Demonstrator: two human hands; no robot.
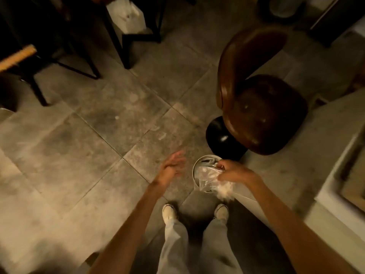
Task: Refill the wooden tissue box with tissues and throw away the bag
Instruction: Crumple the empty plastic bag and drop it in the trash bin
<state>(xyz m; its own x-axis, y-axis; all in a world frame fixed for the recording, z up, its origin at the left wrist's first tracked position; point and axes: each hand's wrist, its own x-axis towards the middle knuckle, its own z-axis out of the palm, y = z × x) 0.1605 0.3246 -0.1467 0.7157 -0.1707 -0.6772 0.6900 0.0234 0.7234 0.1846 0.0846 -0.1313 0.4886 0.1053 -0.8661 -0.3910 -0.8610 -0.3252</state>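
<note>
A crumpled clear plastic bag (209, 179) hangs over a small round bin (195, 167) on the floor just in front of my feet. My right hand (235, 172) grips the bag from above, directly over the bin's mouth. To the left of the bin my left hand (172, 168) hovers with fingers spread and nothing in it, blurred by motion. The wooden tissue box is not in view.
A brown leather stool (262, 107) on a black round base (223, 138) stands just behind the bin. A pale counter edge (335, 175) runs along the right. Dark chair and table legs (118, 36) stand at the far left and top. Grey tiled floor (98, 135) spreads to the left.
</note>
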